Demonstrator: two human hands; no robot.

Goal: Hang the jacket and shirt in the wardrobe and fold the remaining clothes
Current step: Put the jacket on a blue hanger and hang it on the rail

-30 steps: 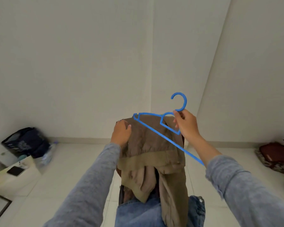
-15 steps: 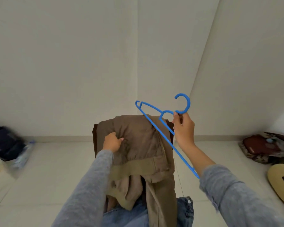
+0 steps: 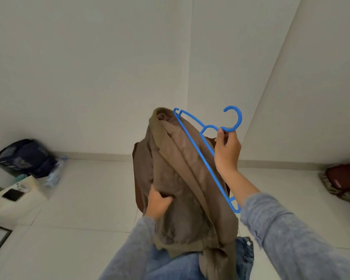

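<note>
A brown jacket (image 3: pixel 182 178) with an olive collar and hem hangs raised in front of me. My left hand (image 3: pixel 159 201) grips a fold of its fabric low on the left side. My right hand (image 3: pixel 227 150) pinches a blue plastic hanger (image 3: pixel 200 150) just below its hook, holding it tilted against the jacket's right side. One hanger end reaches the collar at the top; the other points down toward my right sleeve. Blue jeans (image 3: pixel 245 253) lie below the jacket at the bottom of the view.
A dark bag (image 3: pixel 26 156) and a plastic bottle (image 3: pixel 56 172) sit by the left wall, next to a white box (image 3: pixel 16 201) with a phone on it. A reddish bundle (image 3: pixel 343 180) lies on the tiled floor at the right. White walls meet in a corner ahead.
The jacket has been lifted, its collar now at the top. My left hand has slid down to grip lower fabric. The hanger has moved up along the jacket's right side.
</note>
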